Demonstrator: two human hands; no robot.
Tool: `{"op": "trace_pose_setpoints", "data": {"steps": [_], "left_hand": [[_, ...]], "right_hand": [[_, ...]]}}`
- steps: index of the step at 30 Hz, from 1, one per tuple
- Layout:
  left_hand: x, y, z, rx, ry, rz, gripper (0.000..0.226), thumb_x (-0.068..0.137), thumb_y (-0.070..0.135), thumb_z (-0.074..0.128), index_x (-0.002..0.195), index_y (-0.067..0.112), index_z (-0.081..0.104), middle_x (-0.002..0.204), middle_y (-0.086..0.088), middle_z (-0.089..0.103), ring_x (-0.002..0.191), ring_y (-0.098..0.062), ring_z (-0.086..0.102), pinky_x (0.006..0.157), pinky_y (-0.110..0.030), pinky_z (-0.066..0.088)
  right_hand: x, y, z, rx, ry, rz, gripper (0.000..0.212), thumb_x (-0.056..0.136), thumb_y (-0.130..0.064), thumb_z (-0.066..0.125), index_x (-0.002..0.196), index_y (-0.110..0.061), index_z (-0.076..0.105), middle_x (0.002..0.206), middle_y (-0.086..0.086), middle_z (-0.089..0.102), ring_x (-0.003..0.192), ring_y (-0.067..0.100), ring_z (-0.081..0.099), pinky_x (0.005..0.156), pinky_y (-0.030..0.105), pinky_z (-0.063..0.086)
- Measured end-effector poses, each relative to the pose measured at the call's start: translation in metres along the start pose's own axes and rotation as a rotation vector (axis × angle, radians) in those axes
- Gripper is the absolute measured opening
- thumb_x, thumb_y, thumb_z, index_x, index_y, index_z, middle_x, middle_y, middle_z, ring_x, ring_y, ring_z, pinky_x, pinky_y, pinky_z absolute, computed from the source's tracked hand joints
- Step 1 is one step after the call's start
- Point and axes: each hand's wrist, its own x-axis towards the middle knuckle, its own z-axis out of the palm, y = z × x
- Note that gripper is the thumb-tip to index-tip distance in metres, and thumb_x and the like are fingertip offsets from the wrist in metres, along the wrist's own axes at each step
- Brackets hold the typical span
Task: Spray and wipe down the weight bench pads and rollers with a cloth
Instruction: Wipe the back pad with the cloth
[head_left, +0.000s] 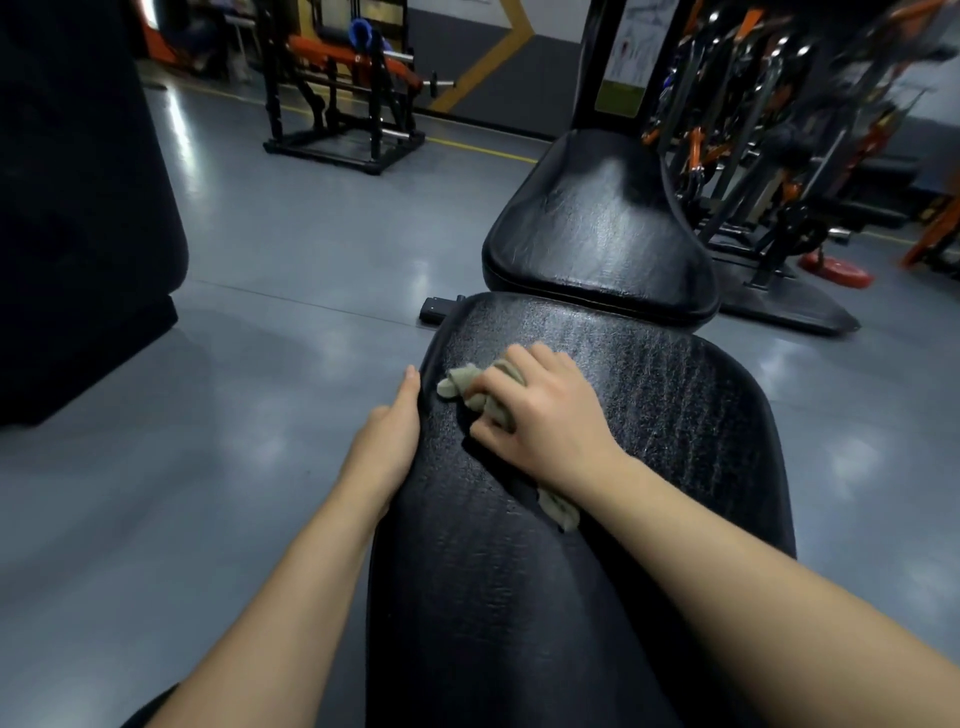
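Note:
A long black bench pad (649, 426) runs from the bottom of the head view up to the middle. A second, smaller black seat pad (597, 234) stands just beyond it. My right hand (545, 410) presses a crumpled grey-green cloth (457, 387) flat onto the upper left part of the long pad; part of the cloth shows under my wrist. My left hand (389, 441) rests against the pad's left edge, fingers straight and together, holding nothing. No spray bottle is in view.
Grey glossy floor (291, 270) lies to the left. A large dark block (78, 208) stands at the far left. A black and orange gym machine (343, 88) stands at the back, more racks (779, 130) and a red weight plate (836, 270) at the right.

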Motion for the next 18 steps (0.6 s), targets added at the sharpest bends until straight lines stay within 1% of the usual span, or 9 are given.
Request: {"op": "trace_pose_setpoints", "data": {"steps": [1,4,6,8,9,10,13,14,18], "left_hand": [[0.0,0.0,0.001,0.031,0.008,0.012,0.11,0.075,0.093,0.023,0.137,0.01,0.062,0.139,-0.02,0.06,0.129,-0.033,0.057,0.112,-0.047,0.043],[0.004,0.0,0.002,0.063,0.023,-0.008,0.121,0.062,0.098,0.02,0.135,0.011,0.064,0.136,-0.019,0.063,0.127,-0.032,0.059,0.111,-0.048,0.044],[0.006,-0.003,0.003,0.08,0.022,0.013,0.113,0.071,0.094,0.021,0.135,0.011,0.064,0.137,-0.019,0.062,0.127,-0.033,0.058,0.111,-0.049,0.043],[0.01,-0.003,0.004,0.156,0.02,0.053,0.094,0.092,0.081,0.02,0.137,0.01,0.062,0.141,-0.022,0.059,0.132,-0.034,0.055,0.113,-0.048,0.04],[0.014,-0.003,0.004,0.184,0.028,0.088,0.089,0.097,0.076,0.02,0.139,0.01,0.061,0.142,-0.022,0.058,0.134,-0.034,0.053,0.114,-0.047,0.039],[0.014,-0.003,0.005,0.19,0.019,0.106,0.089,0.096,0.076,0.019,0.139,0.01,0.061,0.143,-0.021,0.057,0.135,-0.033,0.052,0.115,-0.046,0.038],[0.018,-0.006,0.004,0.122,-0.005,0.08,0.114,0.07,0.094,0.016,0.14,0.016,0.061,0.143,-0.015,0.06,0.135,-0.03,0.053,0.116,-0.049,0.037],[0.02,-0.006,0.004,0.099,-0.01,0.065,0.117,0.065,0.096,0.016,0.139,0.018,0.062,0.142,-0.014,0.06,0.134,-0.029,0.054,0.116,-0.049,0.038],[0.022,-0.009,0.005,-0.004,-0.038,0.035,0.106,0.065,0.098,0.027,0.133,0.027,0.067,0.137,-0.006,0.066,0.129,-0.026,0.059,0.113,-0.049,0.042]], "right_hand": [[0.01,0.005,0.006,-0.003,0.01,0.015,0.024,0.072,-0.033,0.063,0.088,-0.015,0.066,0.088,0.008,0.059,0.08,0.032,0.053,0.068,0.043,0.045],[0.047,0.02,0.024,-0.04,0.043,0.13,0.025,0.075,-0.035,0.062,0.09,-0.016,0.067,0.089,0.009,0.06,0.082,0.033,0.055,0.069,0.043,0.046],[0.067,0.027,0.036,-0.08,0.063,0.224,0.026,0.075,-0.037,0.065,0.09,-0.017,0.068,0.088,0.008,0.06,0.083,0.033,0.055,0.068,0.04,0.043],[0.088,0.031,0.046,-0.123,0.074,0.326,0.024,0.075,-0.038,0.067,0.089,-0.018,0.068,0.087,0.008,0.06,0.083,0.033,0.055,0.068,0.038,0.039],[0.097,0.032,0.049,-0.14,0.075,0.382,0.024,0.077,-0.039,0.066,0.088,-0.018,0.068,0.087,0.008,0.061,0.084,0.033,0.055,0.068,0.037,0.037],[0.102,0.032,0.052,-0.144,0.08,0.429,0.024,0.078,-0.04,0.064,0.088,-0.018,0.068,0.088,0.008,0.062,0.085,0.033,0.055,0.068,0.037,0.037],[0.105,0.029,0.054,-0.131,0.092,0.501,0.027,0.08,-0.042,0.059,0.087,-0.018,0.069,0.089,0.007,0.063,0.085,0.032,0.055,0.068,0.037,0.039],[0.103,0.028,0.053,-0.122,0.099,0.501,0.029,0.08,-0.043,0.055,0.087,-0.019,0.069,0.089,0.006,0.064,0.085,0.032,0.054,0.068,0.037,0.039],[0.097,0.025,0.049,-0.034,0.108,0.453,0.037,0.079,-0.047,0.044,0.084,-0.021,0.07,0.088,0.0,0.064,0.084,0.032,0.052,0.068,0.036,0.037]]}}
